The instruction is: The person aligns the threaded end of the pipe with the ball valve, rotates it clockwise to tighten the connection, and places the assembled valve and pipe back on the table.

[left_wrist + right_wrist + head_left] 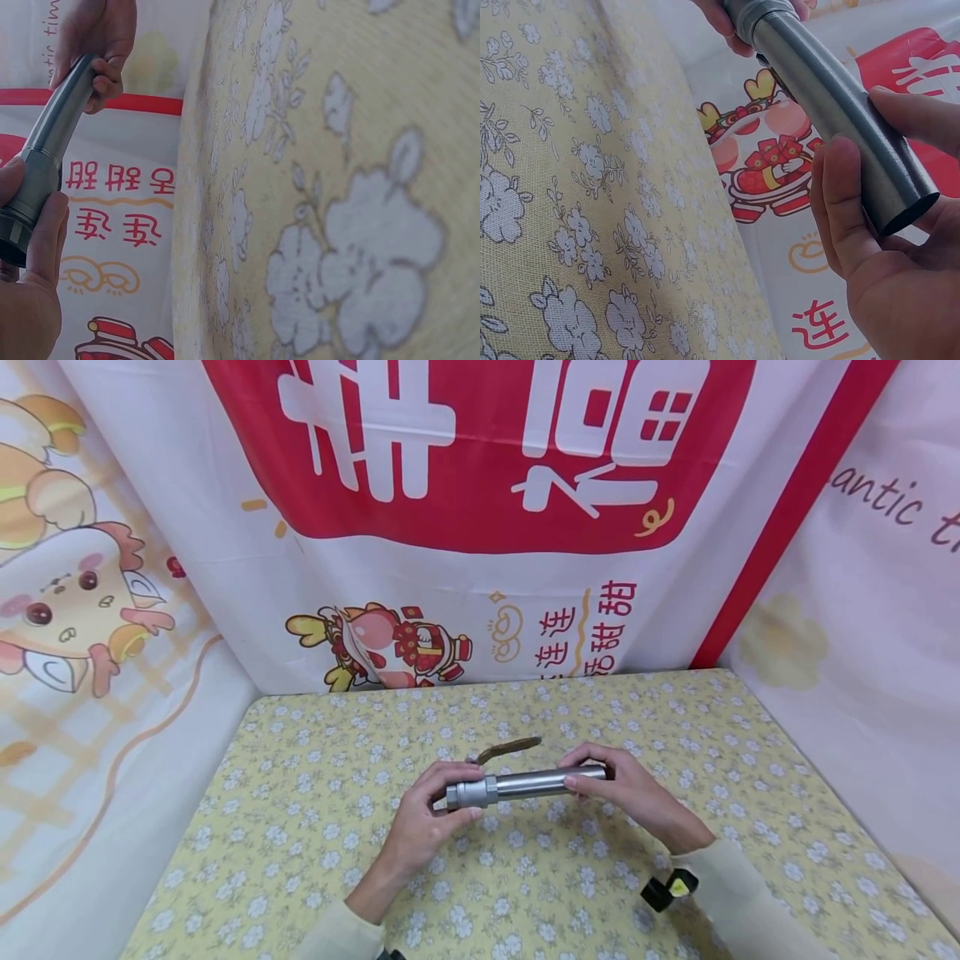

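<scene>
A grey metal ball valve with a brownish lever sits in line with a smooth steel pipe. My left hand grips the valve body, thumb on the near side and fingers over the far side. Around the pipe's right end, my right hand holds with thumb and fingers. In the right wrist view the pipe shows its open end between thumb and fingers. The left wrist view has the valve's dark open end by the left palm. The lever points right, behind the pipe.
A yellow flowered cloth covers the table under both hands. Printed fabric hangs at the back, with more at the left and right. A small black device is at the right wrist.
</scene>
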Tool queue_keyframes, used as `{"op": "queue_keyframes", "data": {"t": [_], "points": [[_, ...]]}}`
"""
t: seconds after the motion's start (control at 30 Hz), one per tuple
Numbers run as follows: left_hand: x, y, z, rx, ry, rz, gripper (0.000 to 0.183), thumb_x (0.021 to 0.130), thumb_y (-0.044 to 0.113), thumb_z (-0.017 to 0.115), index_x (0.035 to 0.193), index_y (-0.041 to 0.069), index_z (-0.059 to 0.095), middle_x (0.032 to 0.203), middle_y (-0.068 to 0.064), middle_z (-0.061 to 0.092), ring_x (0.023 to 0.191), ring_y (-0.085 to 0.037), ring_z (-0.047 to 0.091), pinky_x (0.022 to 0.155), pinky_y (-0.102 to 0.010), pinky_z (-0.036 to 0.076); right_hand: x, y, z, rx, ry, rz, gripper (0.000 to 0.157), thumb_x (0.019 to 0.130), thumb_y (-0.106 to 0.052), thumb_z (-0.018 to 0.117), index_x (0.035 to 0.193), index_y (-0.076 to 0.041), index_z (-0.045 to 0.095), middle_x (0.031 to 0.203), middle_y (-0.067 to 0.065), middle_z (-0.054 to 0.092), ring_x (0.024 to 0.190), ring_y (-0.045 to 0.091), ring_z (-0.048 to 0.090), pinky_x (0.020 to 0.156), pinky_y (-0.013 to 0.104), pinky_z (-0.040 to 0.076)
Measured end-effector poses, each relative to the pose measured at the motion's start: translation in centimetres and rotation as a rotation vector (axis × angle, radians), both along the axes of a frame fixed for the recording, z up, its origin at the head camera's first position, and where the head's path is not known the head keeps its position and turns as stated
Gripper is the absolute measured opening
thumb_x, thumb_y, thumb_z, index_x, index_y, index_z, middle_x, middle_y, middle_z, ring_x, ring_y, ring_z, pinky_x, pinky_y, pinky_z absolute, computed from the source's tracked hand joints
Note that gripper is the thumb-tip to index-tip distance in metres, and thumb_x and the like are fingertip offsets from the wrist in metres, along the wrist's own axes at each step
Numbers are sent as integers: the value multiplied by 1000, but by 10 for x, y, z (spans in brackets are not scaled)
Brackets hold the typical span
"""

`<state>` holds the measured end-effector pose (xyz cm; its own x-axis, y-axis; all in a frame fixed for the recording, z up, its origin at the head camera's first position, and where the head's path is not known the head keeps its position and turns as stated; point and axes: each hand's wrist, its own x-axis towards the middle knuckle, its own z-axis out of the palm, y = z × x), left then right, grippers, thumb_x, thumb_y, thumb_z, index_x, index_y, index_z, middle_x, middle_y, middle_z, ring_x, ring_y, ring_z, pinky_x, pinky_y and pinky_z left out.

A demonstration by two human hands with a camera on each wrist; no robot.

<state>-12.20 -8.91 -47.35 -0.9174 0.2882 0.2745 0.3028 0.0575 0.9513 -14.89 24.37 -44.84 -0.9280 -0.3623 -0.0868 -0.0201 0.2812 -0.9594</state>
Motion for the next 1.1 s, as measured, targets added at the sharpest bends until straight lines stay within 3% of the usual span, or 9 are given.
{"op": "queue_keyframes", "data": {"t": [0.13, 0.37, 0.6, 0.77, 1.1], "points": [[0, 0, -1, 2, -3, 4, 49, 90, 4, 86, 136, 13, 73, 147, -8, 63, 122, -27, 64, 98, -33, 64, 0, 0, -1, -26, 31, 13, 30, 105, -28, 76, 127, -10, 66, 119, 17, 65, 98, 37, 64, 82, 43, 59], [-1, 0, -1, 4, -24, 15, 50, 89, 2, 86, 136, 14, 74, 146, -7, 63, 122, -28, 63, 97, -33, 64, -2, 0, -2, -39, 26, 14, 36, 98, -19, 84, 129, -8, 68, 149, 25, 55, 108, 29, 68, 87, 39, 61], [-1, 0, -1, -1, -35, 22, 50, 89, -3, 85, 137, 6, 72, 146, -8, 63, 122, -30, 62, 96, -32, 64, -1, 0, -1, -25, 32, 48, 40, 97, -15, 84, 132, -10, 65, 135, 21, 64, 110, 34, 67, 85, 36, 61], [-1, -1, 0, 1, -21, 16, 49, 90, 2, 86, 136, 12, 73, 147, -9, 62, 123, -31, 62, 97, -32, 64, 0, -1, -1, -31, 32, 49, 40, 98, -15, 84, 132, -9, 65, 135, 19, 62, 109, 30, 67, 85, 35, 61], [0, -1, 1, 5, -19, 14, 49, 90, 4, 87, 136, 9, 73, 148, -10, 62, 124, -31, 62, 97, -32, 64, -1, 1, -2, -22, 41, 53, 38, 99, -19, 82, 132, -11, 66, 138, 19, 61, 109, 31, 66, 86, 37, 61]]}}
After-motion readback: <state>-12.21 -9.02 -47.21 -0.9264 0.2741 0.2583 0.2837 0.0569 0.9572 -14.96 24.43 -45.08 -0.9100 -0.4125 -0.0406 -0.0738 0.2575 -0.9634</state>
